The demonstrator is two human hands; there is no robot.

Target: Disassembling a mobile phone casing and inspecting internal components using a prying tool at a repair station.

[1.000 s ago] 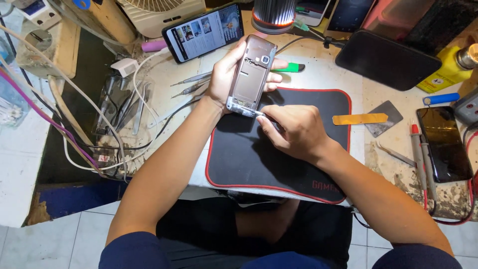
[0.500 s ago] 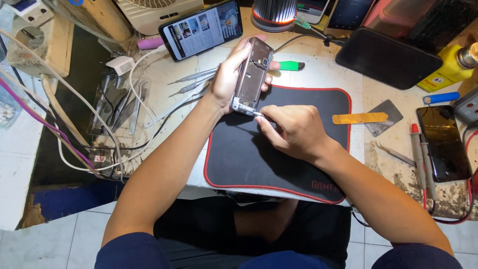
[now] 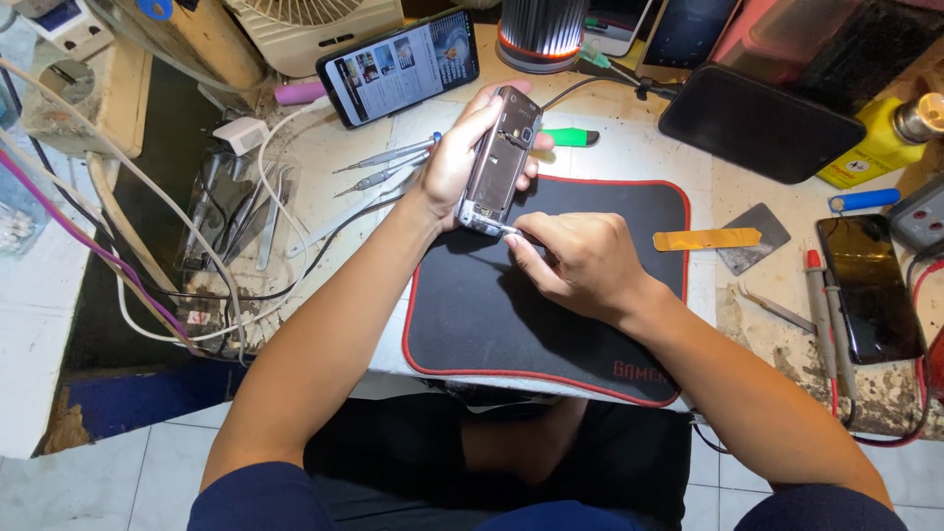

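The left hand (image 3: 462, 157) is raised above the far edge of the black mat (image 3: 492, 315). Its fingers are wrapped around the long sides of an opened phone (image 3: 499, 162), with the thumb on the right side, so the hand is closed firmly on it. The phone stands tilted, its top end pointing to the far side and its bottom end toward the person, above the mat's far edge near the middle of the table.

The right hand (image 3: 580, 261) comes from the right. Its fingers are curled together and pinch a thin metal tool (image 3: 511, 231), whose tip touches the bottom end of the phone. The forearm lies across the mat's right part.

Compared with half a second ago, both hands keep almost the same grip; the phone is still held upright and tilted in a similar way, and the tool tip stays at the lower end.

The phone has no back cover, and its grey-brown inside looks metallic with small parts. The mat is soft-looking, flat and rectangular with a red border. To the far left lie slim metal tweezers (image 3: 383, 157). A green-handled tool (image 3: 568, 137) lies just behind the phone. An orange flat strip (image 3: 706, 239) lies to the right of the mat.
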